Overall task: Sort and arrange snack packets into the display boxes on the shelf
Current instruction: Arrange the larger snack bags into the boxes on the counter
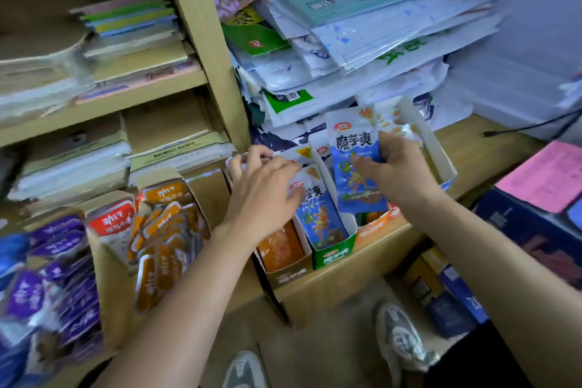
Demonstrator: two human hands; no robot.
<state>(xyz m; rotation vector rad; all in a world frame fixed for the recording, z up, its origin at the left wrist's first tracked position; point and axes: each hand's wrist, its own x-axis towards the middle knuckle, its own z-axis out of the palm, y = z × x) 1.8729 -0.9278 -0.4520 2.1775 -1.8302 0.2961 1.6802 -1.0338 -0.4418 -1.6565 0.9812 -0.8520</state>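
— Where's the green box (335, 253)?
— On the shelf (378, 247), between two other boxes.
— And the hands?
— Left hand (264, 189) curls round the packets (318, 214) standing in it. Right hand (400, 167) pinches a blue packet (352, 148) upright just right of them, thumb in front.

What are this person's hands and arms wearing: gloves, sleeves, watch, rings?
Nothing shows on either. The left hand and right hand are bare, no gloves; both forearms are uncovered to the frame edge, with no sleeve, watch or bracelet. No rings seen, though the picture is blurry.
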